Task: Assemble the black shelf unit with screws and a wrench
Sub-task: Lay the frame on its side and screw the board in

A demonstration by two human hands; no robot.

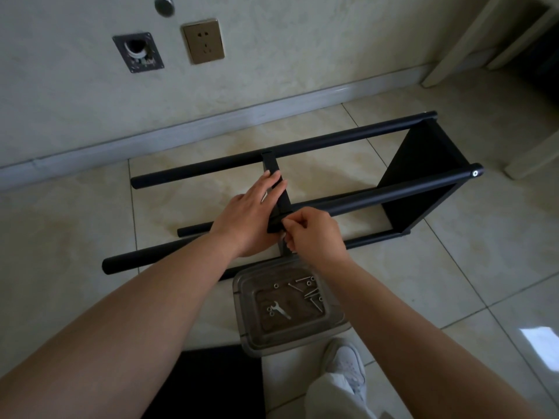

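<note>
I am kneeling or standing over the black shelf unit (302, 189), which is lying on its side on the tiled floor with its long round poles (341, 137) running left to right and one end panel (423, 164) already fixed at the right end of the frame. Nearer the middle of that frame, a second, narrower shelf panel (276, 182) is sitting across the poles, and this is the piece I am working on. My left hand (248, 213) is lying flat along the panel with its fingers (272, 179) straight and together, pressing it steady. My right hand (314, 234) is curling at the panel's near end where it meets the front pole; its fingers (295, 225) are pinched together on something small there, likely a screw, though I cannot tell for certain. Just below the frame, toward me, the clear plastic tray (242, 297) is holding the spare screws (305, 290), washers and the small wrench (281, 309), which nobody is touching. I judge I am starting a screw by hand through the pole into this middle panel. The next move is calling for the hole and thread to be lined up squarely, then for me to reach back to the tray for the wrench.
</note>
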